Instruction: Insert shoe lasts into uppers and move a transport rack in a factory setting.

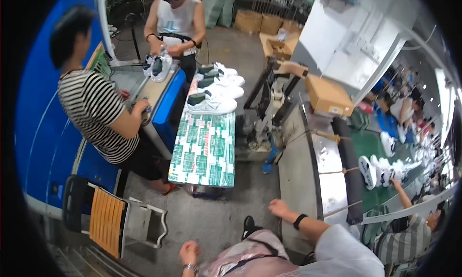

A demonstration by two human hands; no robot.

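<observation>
My left hand (189, 252) hangs low over the grey floor, its fingers curled into a loose fist, a metal watch band on the wrist. My right hand (280, 208) is held further forward, also loosely curled, with a dark band round the wrist. Nothing shows in either hand, and neither touches anything. Ahead of them stands a narrow table (202, 151) covered in green and white tape. Several white and dark green sneakers (211, 103) sit in a row at its far end.
A wooden-slatted chair (108, 219) stands at left. Beyond it a person in a striped shirt (94, 111) works at a blue-edged bench (168, 96); another in a white top (178, 21) handles sneakers. A metal machine (272, 98), a cardboard box (328, 95) and a green conveyor (375, 197) lie rightward.
</observation>
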